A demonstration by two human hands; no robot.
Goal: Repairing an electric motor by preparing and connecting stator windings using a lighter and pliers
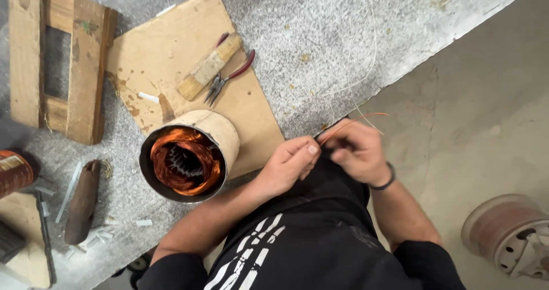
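Black striped-trouser lap (297, 238) | I see left hand (289, 164) and right hand (357, 150) pinch thin orange copper wire (357, 118) at bench edge | copper-wound cylindrical stator (189, 155) sits left | keep wire taut, unkinked.

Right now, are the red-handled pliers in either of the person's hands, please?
No, the pliers lie on the cardboard sheet, while both hands pinch a thin copper wire.

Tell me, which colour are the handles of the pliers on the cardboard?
Red, seen in the head view: the pliers lie on the cardboard.
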